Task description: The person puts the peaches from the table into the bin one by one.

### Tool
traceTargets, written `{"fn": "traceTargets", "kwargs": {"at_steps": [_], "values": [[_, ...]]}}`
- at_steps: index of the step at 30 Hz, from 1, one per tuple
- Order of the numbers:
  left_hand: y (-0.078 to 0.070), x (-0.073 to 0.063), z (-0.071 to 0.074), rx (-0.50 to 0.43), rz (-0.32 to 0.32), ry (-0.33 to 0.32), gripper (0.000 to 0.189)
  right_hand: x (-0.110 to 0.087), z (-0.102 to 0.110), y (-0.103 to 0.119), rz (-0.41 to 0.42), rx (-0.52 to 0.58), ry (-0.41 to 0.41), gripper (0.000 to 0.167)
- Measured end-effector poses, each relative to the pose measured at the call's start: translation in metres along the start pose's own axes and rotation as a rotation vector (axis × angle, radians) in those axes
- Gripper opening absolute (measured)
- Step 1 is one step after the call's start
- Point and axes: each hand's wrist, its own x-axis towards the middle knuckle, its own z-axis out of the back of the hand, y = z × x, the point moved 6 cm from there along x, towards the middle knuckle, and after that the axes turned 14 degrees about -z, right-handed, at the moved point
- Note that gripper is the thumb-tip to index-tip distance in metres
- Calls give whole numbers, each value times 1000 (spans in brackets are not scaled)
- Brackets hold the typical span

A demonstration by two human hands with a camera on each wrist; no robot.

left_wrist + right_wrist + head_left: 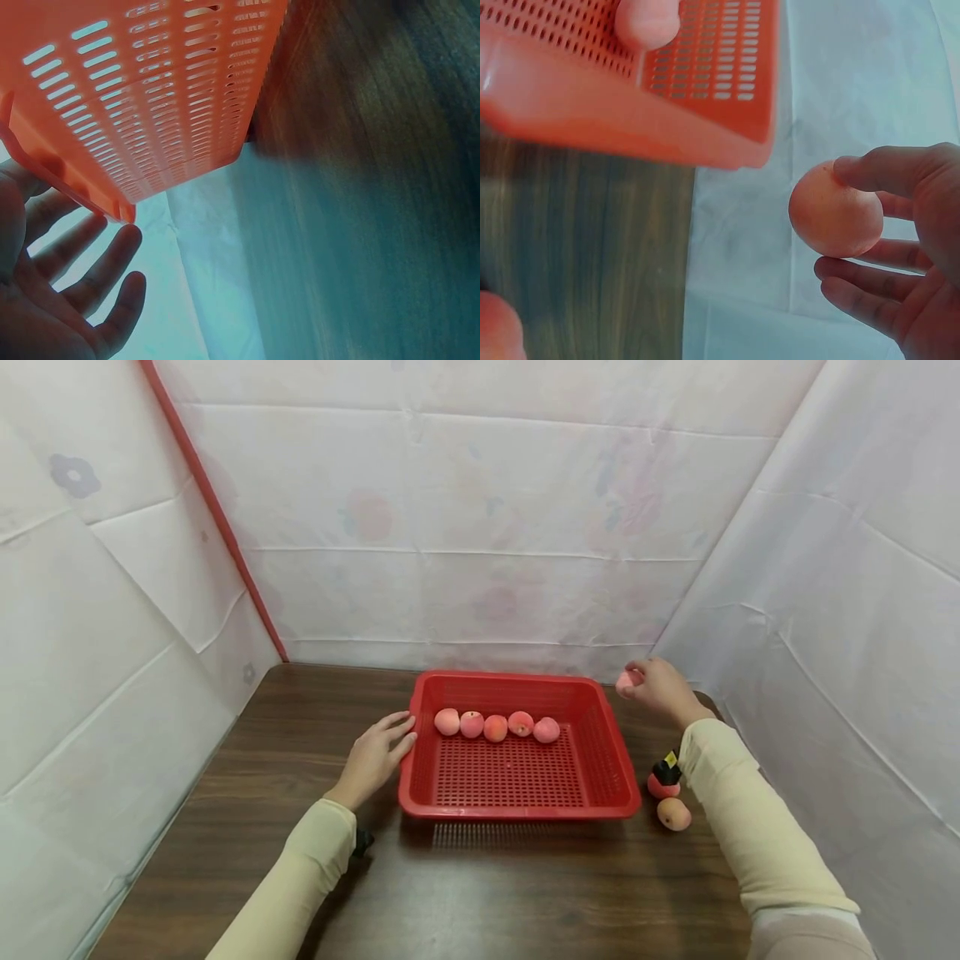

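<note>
A red plastic basket (pixel 519 816) with slotted walls stands on the table, and several peaches (pixel 496 728) lie in a row across its floor. My left hand (pixel 375 757) touches the basket's left rim; in the left wrist view its fingers (pixel 112 262) look loosely extended, some of them against the rim. Beyond the basket's right rim, my right hand (pixel 660 687) pinches a pink peach (pixel 835 210) between thumb and fingers, held in the air. Under the right forearm, two more peaches lie on the table: a reddish one (pixel 663 788), partly hidden by the black wrist device, and a yellowish one (pixel 674 814).
The dark wooden table (pixel 480 893) is enclosed by pale printed cloth (pixel 487 510) at the back and both sides. A red strip (pixel 213 510) runs down the left rear corner. The basket's far rim stands near the back cloth.
</note>
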Motion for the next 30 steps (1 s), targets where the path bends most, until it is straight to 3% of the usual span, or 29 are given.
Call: {"fn": "traceTargets", "kwargs": {"at_steps": [5,14,24,30], "values": [[-1,0,0,-2,1,-3,43,2,3,16,46,31,-26,45],[-1,0,1,-7,-11,-11,41,7,2,46,56,28,-13,47],[1,-1,1,-2,-12,-14,42,7,-12,69,59,114,75,48],[3,-1,2,1,-8,-7,42,11,-22,83,97,90,49,49]]}}
